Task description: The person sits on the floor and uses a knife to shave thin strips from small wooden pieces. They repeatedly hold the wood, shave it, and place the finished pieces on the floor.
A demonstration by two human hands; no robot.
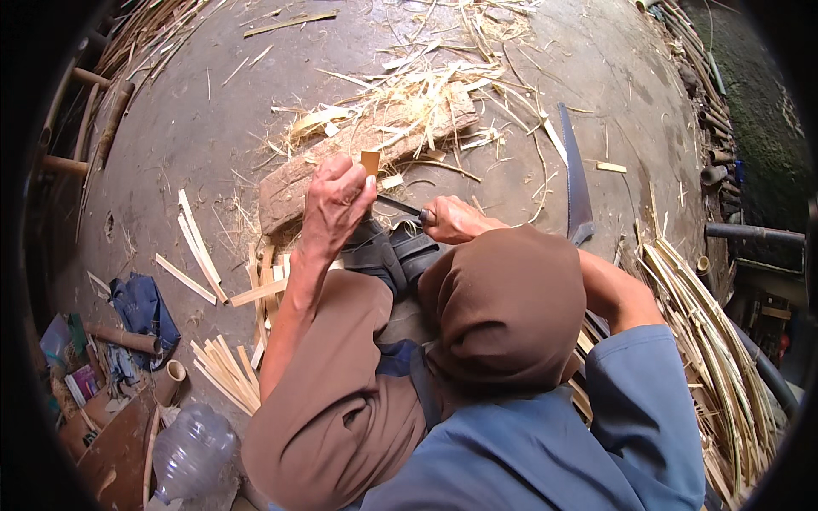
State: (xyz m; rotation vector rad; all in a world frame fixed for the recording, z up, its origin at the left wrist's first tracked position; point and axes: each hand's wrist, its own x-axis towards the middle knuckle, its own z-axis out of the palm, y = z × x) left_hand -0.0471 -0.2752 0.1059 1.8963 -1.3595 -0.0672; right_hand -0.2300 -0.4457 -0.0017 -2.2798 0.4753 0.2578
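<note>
My left hand (334, 200) is closed around a short flat piece of bamboo (370, 162), whose tan end sticks up past the thumb. To its right, my right hand (457, 220) grips the dark handle of a knife (397, 204). The narrow blade points left, toward the left wrist, just below the bamboo piece; whether it touches the bamboo I cannot tell. Both hands are above my dark sandals (383, 255), between my bent knees. Just beyond them lies a thick wooden block (294, 194), with pale shavings (426, 102) heaped over it.
A handsaw (576, 179) lies on the floor to the right, beside a large bundle of split bamboo (699, 332). Cut strips (226, 375) lie left of my leg. A clear plastic bottle (194, 451) and blue cloth (145, 311) sit at the lower left.
</note>
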